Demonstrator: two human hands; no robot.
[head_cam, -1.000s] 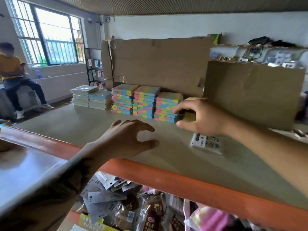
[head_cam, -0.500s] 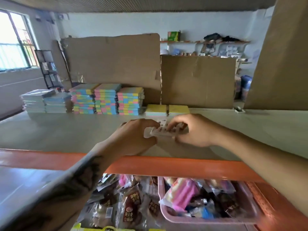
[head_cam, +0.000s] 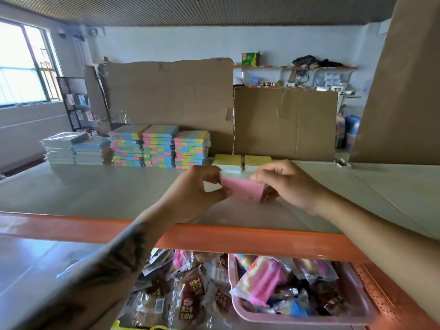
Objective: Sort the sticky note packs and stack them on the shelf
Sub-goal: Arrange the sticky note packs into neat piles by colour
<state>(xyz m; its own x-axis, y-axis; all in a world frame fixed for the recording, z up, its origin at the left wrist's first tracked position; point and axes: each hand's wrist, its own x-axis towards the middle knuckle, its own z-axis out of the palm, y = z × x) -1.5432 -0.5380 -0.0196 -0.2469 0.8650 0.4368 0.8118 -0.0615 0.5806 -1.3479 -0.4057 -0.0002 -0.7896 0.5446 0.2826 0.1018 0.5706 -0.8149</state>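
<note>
Both of your hands have a grip on one pink sticky note pack [head_cam: 242, 190], which sits between them just above the grey shelf [head_cam: 95, 194]. Your left hand [head_cam: 190, 194] pinches its left end with thumb and curled fingers, and your right hand [head_cam: 285, 184] curls around its right end, so each grip is clamped on the pack. Whether the pack touches the shelf surface you cannot tell, since your fingers hide its lower edge

Just behind your hands, two low yellow-topped packs [head_cam: 241, 160] lie side by side on the shelf. Left of them stand three tall stacks of multicoloured packs [head_cam: 159, 146], close together in a row, and further left two stacks of pale blue packs [head_cam: 76, 148]. Flat cardboard sheets [head_cam: 171, 96] stand upright behind the stacks

An orange beam [head_cam: 238, 239] runs along the front edge of the shelf. Below it, a pink basket [head_cam: 309, 315] holds wrapped snacks, with more snack packets [head_cam: 190, 294] heaped loosely to its left
</note>
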